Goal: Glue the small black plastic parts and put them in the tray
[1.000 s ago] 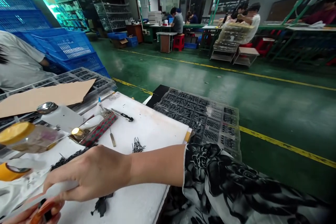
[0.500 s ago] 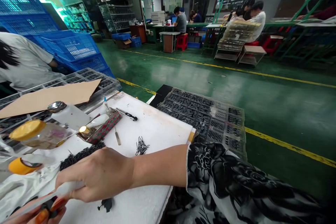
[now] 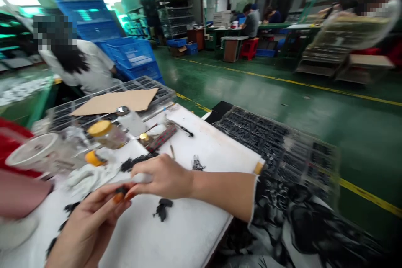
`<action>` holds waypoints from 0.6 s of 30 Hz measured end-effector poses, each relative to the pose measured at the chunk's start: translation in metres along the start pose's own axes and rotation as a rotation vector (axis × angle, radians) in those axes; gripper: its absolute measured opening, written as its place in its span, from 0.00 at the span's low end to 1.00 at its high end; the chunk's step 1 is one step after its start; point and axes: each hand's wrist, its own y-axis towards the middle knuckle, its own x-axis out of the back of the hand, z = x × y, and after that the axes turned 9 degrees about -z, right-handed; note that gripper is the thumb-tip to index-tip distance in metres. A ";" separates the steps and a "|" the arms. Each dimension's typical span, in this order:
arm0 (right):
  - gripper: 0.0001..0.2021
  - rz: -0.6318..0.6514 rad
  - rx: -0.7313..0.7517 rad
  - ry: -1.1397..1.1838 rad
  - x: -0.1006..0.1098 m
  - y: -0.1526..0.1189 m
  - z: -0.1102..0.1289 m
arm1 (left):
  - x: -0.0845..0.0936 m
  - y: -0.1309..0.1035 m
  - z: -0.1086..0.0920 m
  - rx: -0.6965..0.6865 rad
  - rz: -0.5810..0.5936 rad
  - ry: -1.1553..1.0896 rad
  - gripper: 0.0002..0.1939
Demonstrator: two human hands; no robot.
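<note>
I've got the L hand [image 3: 89, 220] pinching a small blk part [image 3: 120, 191], tog w/ the R hand [image 3: 169, 176] gripping a white obj [image 3: 143, 178] beside it, both over the white tabletop [image 3: 138, 238], blk pcs [image 3: 162, 209] nearby.

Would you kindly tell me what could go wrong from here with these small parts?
The small black piece pinched in the left hand might slip and be hard to pick out among the other black scraps on the white tabletop.

The right forearm appears close to the pile of thin black sticks, so a sideways move might scatter them.
</note>
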 end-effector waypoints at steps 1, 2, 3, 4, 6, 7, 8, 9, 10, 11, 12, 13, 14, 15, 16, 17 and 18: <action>0.08 -0.029 -0.009 0.031 0.001 0.000 0.000 | -0.004 -0.003 -0.004 0.060 -0.016 -0.043 0.12; 0.08 -0.048 -0.016 0.063 0.003 0.000 0.001 | -0.007 -0.004 -0.007 0.068 -0.033 -0.082 0.14; 0.08 -0.065 -0.028 0.090 0.005 0.001 0.001 | -0.010 -0.005 -0.009 0.052 -0.044 -0.102 0.15; 0.07 -0.082 -0.051 0.105 0.007 0.001 0.001 | -0.012 -0.005 -0.011 0.037 -0.047 -0.117 0.16; 0.07 -0.083 -0.122 0.097 0.011 0.002 0.002 | -0.012 -0.004 -0.012 -0.014 -0.031 -0.098 0.17; 0.08 -0.068 -0.169 0.106 0.012 0.003 0.002 | -0.011 -0.004 -0.012 -0.053 -0.030 -0.090 0.18; 0.09 -0.046 -0.219 0.126 0.013 0.003 0.003 | -0.010 -0.004 -0.011 -0.089 -0.034 -0.087 0.21; 0.11 -0.025 -0.265 0.155 0.014 0.003 0.004 | -0.009 -0.004 -0.011 -0.113 -0.027 -0.083 0.23; 0.13 -0.012 -0.300 0.185 0.015 0.002 0.005 | -0.009 -0.004 -0.011 -0.138 -0.028 -0.081 0.25; 0.15 -0.010 -0.317 0.207 0.016 0.002 0.006 | -0.008 -0.004 -0.011 -0.162 -0.037 -0.076 0.27; 0.17 -0.017 -0.313 0.216 0.017 0.002 0.007 | -0.008 -0.004 -0.012 -0.183 -0.047 -0.069 0.29; 0.19 -0.028 -0.292 0.202 0.019 0.002 0.008 | -0.008 -0.005 -0.012 -0.206 -0.063 -0.059 0.30; 0.20 -0.033 -0.262 0.164 0.021 0.002 0.009 | -0.008 -0.004 -0.012 -0.227 -0.082 -0.044 0.30; 0.21 -0.032 -0.227 0.103 0.023 0.003 0.010 | -0.008 -0.004 -0.012 -0.246 -0.100 -0.024 0.31; 0.20 -0.025 -0.187 0.032 0.025 0.004 0.010 | -0.008 -0.004 -0.012 -0.264 -0.116 0.000 0.31; 0.19 -0.014 -0.154 -0.037 0.028 0.005 0.011 | -0.007 -0.003 -0.011 -0.280 -0.130 0.028 0.31; 0.18 -0.010 -0.131 -0.090 0.030 0.006 0.011 | -0.007 -0.003 -0.010 -0.297 -0.144 0.059 0.31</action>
